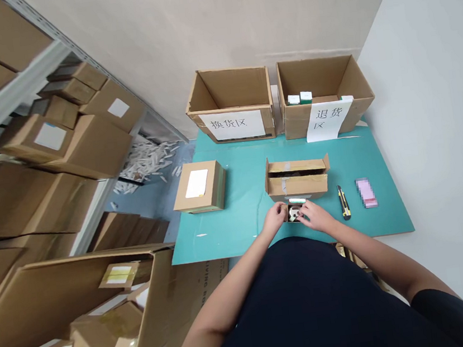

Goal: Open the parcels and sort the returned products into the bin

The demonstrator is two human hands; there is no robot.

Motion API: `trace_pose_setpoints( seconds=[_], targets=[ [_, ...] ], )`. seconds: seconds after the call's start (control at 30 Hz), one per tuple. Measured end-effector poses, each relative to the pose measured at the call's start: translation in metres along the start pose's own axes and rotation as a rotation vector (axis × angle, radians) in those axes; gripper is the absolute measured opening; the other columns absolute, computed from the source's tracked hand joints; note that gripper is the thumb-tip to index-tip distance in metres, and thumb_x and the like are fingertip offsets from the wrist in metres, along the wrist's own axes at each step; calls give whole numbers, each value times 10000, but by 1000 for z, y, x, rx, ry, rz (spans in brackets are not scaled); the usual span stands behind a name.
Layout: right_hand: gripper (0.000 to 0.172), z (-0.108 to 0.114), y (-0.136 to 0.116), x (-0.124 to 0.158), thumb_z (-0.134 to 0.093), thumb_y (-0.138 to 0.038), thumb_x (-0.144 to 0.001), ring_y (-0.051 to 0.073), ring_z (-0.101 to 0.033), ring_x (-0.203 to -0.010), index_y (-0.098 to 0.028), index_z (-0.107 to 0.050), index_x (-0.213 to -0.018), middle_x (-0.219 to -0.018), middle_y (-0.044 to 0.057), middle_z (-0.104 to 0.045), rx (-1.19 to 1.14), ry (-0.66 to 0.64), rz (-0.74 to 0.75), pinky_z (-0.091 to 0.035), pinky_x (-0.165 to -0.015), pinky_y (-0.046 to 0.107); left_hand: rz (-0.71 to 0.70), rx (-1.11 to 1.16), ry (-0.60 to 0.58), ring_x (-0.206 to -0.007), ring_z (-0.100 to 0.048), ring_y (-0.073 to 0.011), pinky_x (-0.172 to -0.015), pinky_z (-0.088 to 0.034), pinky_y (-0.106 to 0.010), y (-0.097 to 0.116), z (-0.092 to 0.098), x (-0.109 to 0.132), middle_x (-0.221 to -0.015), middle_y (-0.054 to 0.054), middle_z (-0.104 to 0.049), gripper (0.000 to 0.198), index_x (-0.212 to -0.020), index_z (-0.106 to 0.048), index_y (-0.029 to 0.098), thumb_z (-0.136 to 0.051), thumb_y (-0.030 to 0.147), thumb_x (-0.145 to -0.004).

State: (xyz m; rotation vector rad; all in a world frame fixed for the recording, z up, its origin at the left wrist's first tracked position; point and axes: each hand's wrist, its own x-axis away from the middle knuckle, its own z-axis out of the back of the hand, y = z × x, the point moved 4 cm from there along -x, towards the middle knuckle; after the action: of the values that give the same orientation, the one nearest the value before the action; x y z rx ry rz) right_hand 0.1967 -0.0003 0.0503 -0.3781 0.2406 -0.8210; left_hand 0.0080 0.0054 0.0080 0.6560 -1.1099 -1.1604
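My left hand (274, 220) holds the left side of a small open box (287, 217), right of lower centre; my right hand (316, 217), fingers curled, is at its white contents (293, 211), grip too small to tell. Opened carton (298, 184) just above.

"What's the bench (238, 198) top like?"

"Smooth and mostly matt, nicked in places."

"And the open carton (298, 185)?"

"Matt cardboard, with slightly shiny tape (284, 184). The little box (286, 215) looks like card too; its contents (294, 212) are too small to judge."

"The signs (234, 125)?"

"Flat white paper, no gloss."

"The cutter (344, 203)?"

"Its handle looks like smooth plastic."

"And the rack (16, 107)?"

"Painted metal, by its look. The shirt (326, 297) is soft, matt cloth."
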Motion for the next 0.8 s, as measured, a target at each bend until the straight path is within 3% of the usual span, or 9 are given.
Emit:
trace_pose_setpoints(
  seconds=[0.1, 0.23, 0.33, 0.43, 0.6, 0.7, 0.8],
  targets=[
    [169, 7, 7, 9, -520, -209, -999, 223, -540, -861, -167, -677, -954, -932, 89, -587, 108, 48, -29, -436, -758, 319, 8, 23, 3, -730, -656, -158, -628, -503, -235, -5, 0, -2, -778, -16, -698, 213, -938, -671, 183, -538, 321, -843],
    [212, 8, 10, 22, -498, -130, -988, 238, -513, -835, -168, -705, -1016, -894, 96, -617, 259, -15, 37, -389, -731, 342, 8, 54, -6, -704, -649, -148, -601, -491, -227, -8, -3, -3, -779, -14, -690, 215, -945, -659, 179, -541, 330, -847],
    [229, 5, 3, 24, -523, -140, -985, 251, -533, -919, -185, -698, -1125, -959, 107, -647, 257, -39, 104, -390, -776, 354, -12, 58, -18, -659, -621, -137, -601, -479, -226, -7, -4, -2, -725, 18, -652, 250, -1019, -660, 186, -572, 317, -825],
    [302, 6, -5, 16, -523, -180, -998, 266, -553, -1005, -188, -641, -1276, -1012, 122, -669, 230, -41, 91, -404, -815, 365, -59, 39, -30, -661, -615, -138, -627, -488, -235, -5, -4, -2, -740, 26, -653, 275, -1045, -666, 197, -602, 309, -802],
    [439, 12, -9, -7, -489, -223, -1016, 261, -603, -975, -175, -486, -1451, -1130, 142, -690, 200, -124, 1, -432, -815, 377, -90, -31, -32, -742, -645, -157, -713, -520, -265, -4, -2, -5, -866, -6, -719, 255, -1023, -686, 199, -616, 279, -792],
    [391, 19, -10, -19, -529, -205, -992, 253, -610, -1044, -193, -539, -1383, -1264, 141, -648, 184, -217, 47, -442, -843, 367, -95, -49, -33, -760, -652, -165, -742, -529, -278, -3, -2, -6, -882, -11, -733, 257, -1023, -695, 198, -622, 277, -789],
    [341, 25, -15, -28, -597, -172, -946, 263, -600, -1082, -197, -604, -1286, -1226, 129, -640, 224, -307, 137, -445, -855, 363, -98, -55, -35, -789, -662, -172, -767, -535, -284, -1, -2, -5, -909, -17, -744, 257, -1019, -703, 196, -625, 283, -789]
  ],
)
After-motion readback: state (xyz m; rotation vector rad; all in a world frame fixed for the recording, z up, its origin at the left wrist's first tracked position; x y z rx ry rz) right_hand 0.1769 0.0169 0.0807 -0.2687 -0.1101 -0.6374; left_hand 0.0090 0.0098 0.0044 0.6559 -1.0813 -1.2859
